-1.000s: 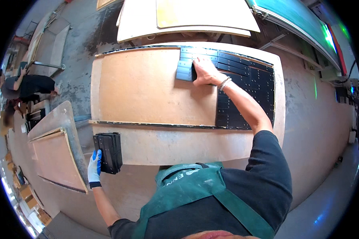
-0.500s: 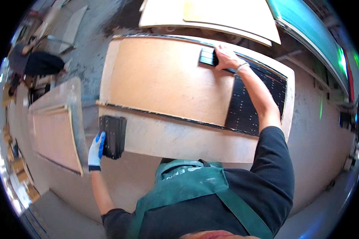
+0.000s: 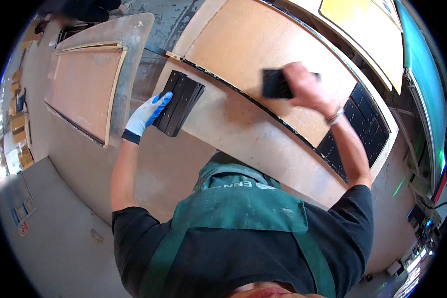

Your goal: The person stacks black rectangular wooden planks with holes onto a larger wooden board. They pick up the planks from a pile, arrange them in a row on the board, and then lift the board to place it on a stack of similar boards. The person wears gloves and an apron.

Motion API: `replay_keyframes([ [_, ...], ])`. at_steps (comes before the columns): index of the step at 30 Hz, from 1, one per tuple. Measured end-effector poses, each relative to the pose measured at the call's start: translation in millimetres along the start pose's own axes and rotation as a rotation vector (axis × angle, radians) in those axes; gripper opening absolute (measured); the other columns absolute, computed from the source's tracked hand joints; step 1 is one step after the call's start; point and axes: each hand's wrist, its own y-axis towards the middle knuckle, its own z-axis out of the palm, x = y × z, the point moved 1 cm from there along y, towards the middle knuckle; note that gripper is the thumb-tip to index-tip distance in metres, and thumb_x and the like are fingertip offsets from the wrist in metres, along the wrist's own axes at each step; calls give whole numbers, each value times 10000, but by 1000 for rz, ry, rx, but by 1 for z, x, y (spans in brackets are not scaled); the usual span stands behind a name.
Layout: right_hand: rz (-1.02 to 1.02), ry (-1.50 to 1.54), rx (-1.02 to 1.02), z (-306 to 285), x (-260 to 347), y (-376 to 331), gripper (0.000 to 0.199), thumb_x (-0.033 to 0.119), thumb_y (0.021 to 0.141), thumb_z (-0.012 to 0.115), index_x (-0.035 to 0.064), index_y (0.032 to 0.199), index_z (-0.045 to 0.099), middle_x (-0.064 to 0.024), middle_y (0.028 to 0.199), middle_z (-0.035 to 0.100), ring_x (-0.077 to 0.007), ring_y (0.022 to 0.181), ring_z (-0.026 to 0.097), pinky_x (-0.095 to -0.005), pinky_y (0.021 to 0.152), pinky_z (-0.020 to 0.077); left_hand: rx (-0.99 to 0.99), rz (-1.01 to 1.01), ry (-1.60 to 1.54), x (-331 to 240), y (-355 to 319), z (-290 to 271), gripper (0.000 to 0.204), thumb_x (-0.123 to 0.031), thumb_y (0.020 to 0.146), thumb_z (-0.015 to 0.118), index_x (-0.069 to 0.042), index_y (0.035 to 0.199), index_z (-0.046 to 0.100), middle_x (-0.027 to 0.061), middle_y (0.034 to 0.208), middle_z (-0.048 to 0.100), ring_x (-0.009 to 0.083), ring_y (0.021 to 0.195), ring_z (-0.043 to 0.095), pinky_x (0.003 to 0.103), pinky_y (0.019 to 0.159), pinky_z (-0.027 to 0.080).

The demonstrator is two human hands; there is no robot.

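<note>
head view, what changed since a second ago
The right hand has come from the far side of the board toward the near side, carrying a black block; the view has turned. The gloved left hand still grips its stack of black slats; black pieces still cover the board's right end.

White lettering (image 3: pixel 239 184), emblem (image 3: pixel 265 186) on green apron (image 3: pixel 243 211). Notice (image 3: pixel 22 207), red round sign (image 3: pixel 23 229) on grey surface (image 3: pixel 59 238), too small to read.
</note>
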Motion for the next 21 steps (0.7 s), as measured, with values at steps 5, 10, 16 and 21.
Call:
replay_keyframes([
  [5, -493, 24, 260, 110, 138, 63, 439, 96, 593, 754, -50, 986, 624, -153, 1037, 587, -308, 1010, 560, -408, 893, 466, 11, 32, 15, 17, 22, -14, 684, -525, 930, 628, 16, 1342, 550, 59, 1164, 655, 106, 1029, 587, 250, 926, 458],
  [10, -583, 0, 241, 179, 164, 84, 249, 202, 711, 717, 59, 915, 694, -89, 1067, 604, -244, 1084, 531, -423, 901, 422, -1, 67, 166, -2, 18, -6, 545, -400, 991, 586, 11, 1347, 551, 46, 1209, 638, 101, 1057, 573, 253, 948, 445],
  [16, -429, -154, -217, 176, 167, 80, 122, 202, 747, 643, 81, 748, 648, -71, 875, 537, -233, 963, 526, -400, 881, 413, -19, 101, -154, 60, 43, -28, 459, -307, 1030, 532, 30, 1342, 539, 70, 1295, 602, 149, 1149, 582, 291, 1012, 441],
  [21, -99, 61, -241, 155, 163, 30, 251, 175, 770, 615, 44, 984, 627, -144, 1164, 553, -277, 1048, 545, -440, 945, 422, 78, 100, -66, 25, 35, -12, 530, -408, 1019, 531, 6, 1351, 536, 65, 1288, 600, 142, 1123, 579, 294, 1005, 450],
])
